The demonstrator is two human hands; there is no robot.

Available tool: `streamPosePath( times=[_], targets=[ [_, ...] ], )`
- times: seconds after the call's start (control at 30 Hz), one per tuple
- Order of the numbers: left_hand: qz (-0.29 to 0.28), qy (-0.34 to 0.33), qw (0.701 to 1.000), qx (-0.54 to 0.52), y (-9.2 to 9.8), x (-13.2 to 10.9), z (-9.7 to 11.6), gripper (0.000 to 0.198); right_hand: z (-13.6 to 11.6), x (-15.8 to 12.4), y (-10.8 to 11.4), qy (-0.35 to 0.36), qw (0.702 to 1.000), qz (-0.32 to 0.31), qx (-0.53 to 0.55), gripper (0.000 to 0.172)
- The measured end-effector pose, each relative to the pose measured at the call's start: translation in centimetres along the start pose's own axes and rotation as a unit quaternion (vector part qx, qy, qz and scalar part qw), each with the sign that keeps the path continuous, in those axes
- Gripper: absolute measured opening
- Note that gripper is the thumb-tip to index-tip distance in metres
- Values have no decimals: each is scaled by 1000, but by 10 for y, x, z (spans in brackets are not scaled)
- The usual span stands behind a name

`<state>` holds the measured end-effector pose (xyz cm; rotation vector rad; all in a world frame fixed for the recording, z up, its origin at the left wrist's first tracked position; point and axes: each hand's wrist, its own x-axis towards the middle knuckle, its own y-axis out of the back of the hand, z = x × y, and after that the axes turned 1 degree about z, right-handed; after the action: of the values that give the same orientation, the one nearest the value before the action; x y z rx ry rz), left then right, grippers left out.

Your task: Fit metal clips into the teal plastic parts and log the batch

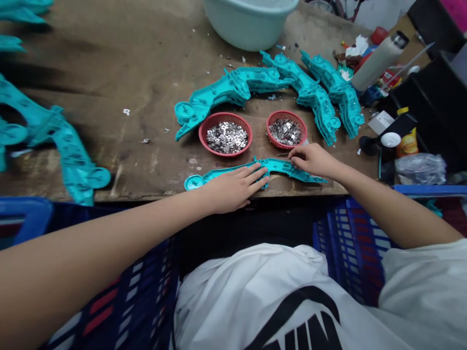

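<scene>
A long teal plastic part (pixel 219 173) lies along the near edge of the wooden table (pixel 109 73). My left hand (pixel 235 188) rests flat on its middle, fingers stretched out. My right hand (pixel 312 159) sits on the part's right portion, fingertips pinched together at its top edge; what they pinch is too small to make out. Just beyond the hands stand two red baskets of small shiny metal pieces, one on the left (pixel 225 133) and one on the right (pixel 286 129).
Stacks of teal parts (pixel 321 92) arc behind the baskets, more lie at the left (pixel 69 150). A pale tub (pixel 248 22) stands at the back. A bottle (pixel 379 61) and clutter fill the right side. Blue crates (pixel 350 243) flank my lap.
</scene>
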<state>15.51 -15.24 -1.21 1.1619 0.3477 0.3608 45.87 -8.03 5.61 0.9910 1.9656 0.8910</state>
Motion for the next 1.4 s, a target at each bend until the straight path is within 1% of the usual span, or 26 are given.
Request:
streamPosePath(
  times=[0.07,0.2,0.23,0.37,0.5,0.63,0.73,0.83,0.9,1.03,1.17,1.27,1.4],
  targets=[
    [-5,-1,1000,-4,3,-1,0,91,-2,0,2,-4,1000,0,-7,23],
    [-21,-1,1000,-11,8,-1,1,92,-4,-3,3,-54,995,-70,56,19],
    [-23,-2,1000,-12,9,-1,1,92,-4,-3,3,-67,992,-80,67,18],
    [-20,-9,1000,-4,10,-2,0,89,-5,-3,4,-83,991,-74,78,19],
    [-26,-7,1000,2,12,-2,1,91,-8,-2,8,-93,990,-91,49,18],
    [-34,-3,999,4,13,-1,2,90,-7,-1,7,-79,993,-83,25,19],
    [-30,-5,1000,-5,12,-1,1,92,-3,0,5,-81,993,-75,42,17],
    [-27,-5,1000,-8,10,-1,0,93,-1,0,4,-85,991,-84,59,15],
    [-25,-6,1000,-2,10,-1,0,92,-2,0,5,-69,994,-82,36,15],
    [-24,-8,1000,-1,9,-1,0,91,-8,-4,3,-11,997,-32,-66,22],
    [-24,-11,1000,-2,8,-1,-2,92,-14,-7,-4,19,987,-48,-154,26],
    [-19,-11,1000,-7,6,-1,-3,93,-16,-8,-7,26,984,-48,-172,28],
    [-26,-7,1000,-3,7,-1,-2,93,-16,-9,-5,7,990,-24,-137,35]
  ],
)
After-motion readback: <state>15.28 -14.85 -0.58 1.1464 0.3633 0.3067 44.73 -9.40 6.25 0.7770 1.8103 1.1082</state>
